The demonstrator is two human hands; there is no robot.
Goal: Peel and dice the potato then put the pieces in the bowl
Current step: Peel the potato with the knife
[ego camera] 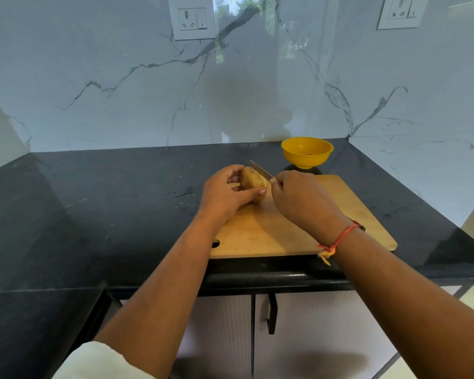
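Counter: board at edge | left hand grips potato | right hand seemingly grips knife

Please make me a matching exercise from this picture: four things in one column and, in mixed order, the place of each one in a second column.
Things
1. potato
2. knife
3. bowl
4. cutting board

Places
A. gripped by the right hand
B. flat on the black counter, under both hands
C. on the counter, beyond the far edge of the board
D. gripped by the left hand

Pairs: 1-D, 2-A, 3-C, 4-B
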